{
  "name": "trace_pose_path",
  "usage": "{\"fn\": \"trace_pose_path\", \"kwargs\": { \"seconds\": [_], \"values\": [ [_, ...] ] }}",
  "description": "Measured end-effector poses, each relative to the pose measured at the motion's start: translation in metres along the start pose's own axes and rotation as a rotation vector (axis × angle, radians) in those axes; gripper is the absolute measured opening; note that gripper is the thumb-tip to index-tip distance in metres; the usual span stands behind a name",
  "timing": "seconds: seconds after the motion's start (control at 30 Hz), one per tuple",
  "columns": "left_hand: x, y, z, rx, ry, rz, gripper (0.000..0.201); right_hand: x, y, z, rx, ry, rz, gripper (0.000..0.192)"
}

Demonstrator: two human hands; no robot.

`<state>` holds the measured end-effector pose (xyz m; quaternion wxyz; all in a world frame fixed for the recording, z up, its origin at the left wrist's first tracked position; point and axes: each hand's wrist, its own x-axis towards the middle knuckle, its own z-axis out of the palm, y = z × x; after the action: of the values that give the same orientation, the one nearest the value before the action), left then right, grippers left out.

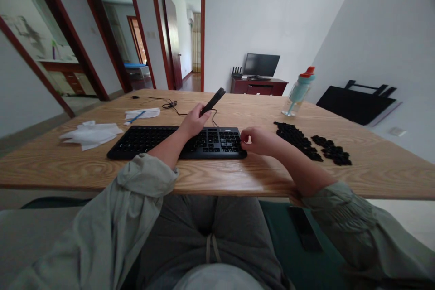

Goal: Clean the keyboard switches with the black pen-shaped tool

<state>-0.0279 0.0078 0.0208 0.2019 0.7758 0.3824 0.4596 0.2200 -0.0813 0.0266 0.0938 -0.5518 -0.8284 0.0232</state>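
Note:
A black keyboard (217, 148) lies on the table in front of me, with its keycaps off over at least much of its surface. My left hand (195, 121) is above the keyboard, closed around a slim black bar-shaped tool (215, 100) that points up and away to the right. The tool's exact kind does not show. At the keyboard's right end, my right hand (257, 141) has thumb and forefinger curled together beside the number pad. Whatever sits between those fingertips is too small to make out. Loose black keycaps (295, 139) lie in a patch right of that hand.
A smaller cluster of keycaps (331, 149) lies farther right. Behind them stands a bottle (299, 93) with an orange lid. Crumpled white tissue (91, 134) and a thin blue stick (136, 117) on another tissue are at left. The keyboard's cable (170, 104) coils behind it.

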Motion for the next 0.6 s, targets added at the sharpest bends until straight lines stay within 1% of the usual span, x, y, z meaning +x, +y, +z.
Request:
{"fn": "trace_pose_path", "kwargs": {
  "seconds": [0.07,0.13,0.2,0.33,0.43,0.53,0.6],
  "values": [
    [0.000,0.000,0.001,0.007,-0.006,0.006,0.021,0.000,0.000,-0.002,-0.015,0.029,-0.052,0.007],
    [0.001,0.000,0.001,0.011,-0.003,-0.001,0.020,-0.001,0.000,-0.002,-0.020,0.043,-0.073,0.008],
    [0.001,-0.002,0.001,0.014,0.005,-0.009,0.020,-0.001,-0.001,-0.002,-0.017,0.047,-0.066,0.010],
    [0.002,-0.004,0.001,0.016,0.001,-0.002,0.020,-0.001,-0.002,0.002,-0.010,0.018,-0.027,0.020],
    [0.001,-0.003,0.000,0.019,-0.005,0.011,0.020,0.001,-0.004,0.003,-0.020,0.004,-0.047,0.021],
    [0.001,-0.002,-0.001,0.036,-0.006,0.030,0.020,-0.003,-0.001,-0.002,-0.019,0.034,-0.073,0.019],
    [0.001,-0.002,-0.001,0.046,-0.008,0.029,0.020,-0.011,0.009,-0.012,-0.005,0.066,-0.037,0.017]
  ]
}}
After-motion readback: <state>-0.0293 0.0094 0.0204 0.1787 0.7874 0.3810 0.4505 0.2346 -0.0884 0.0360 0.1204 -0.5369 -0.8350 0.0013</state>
